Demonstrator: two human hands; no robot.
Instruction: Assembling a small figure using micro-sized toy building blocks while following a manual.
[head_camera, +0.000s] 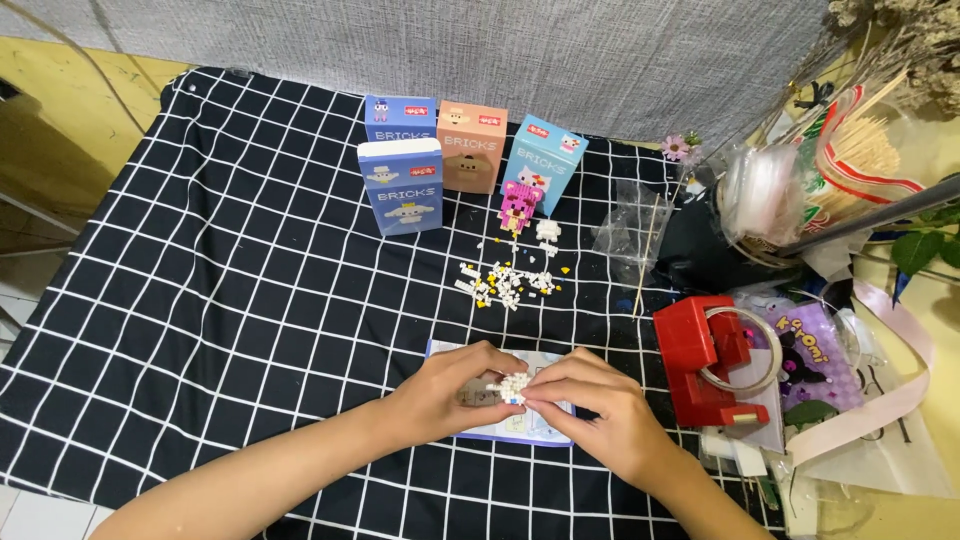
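Checked cloth (230, 300); both hands, left (445, 390) and right (590, 405), pinch a part-built white model (512, 385); loose bricks (505, 283) beyond it remain unused.

Matt checked cloth (230, 260); glossy red plastic tape dispenser (700, 372); cardboard boxes (401, 186); plastic bricks (505, 283).

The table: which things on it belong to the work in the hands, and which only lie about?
In use:
left hand and right hand holding the white brick model
instruction sheet
loose bricks

Lying about:
four boxes
pink figure
red tape dispenser
plastic bags
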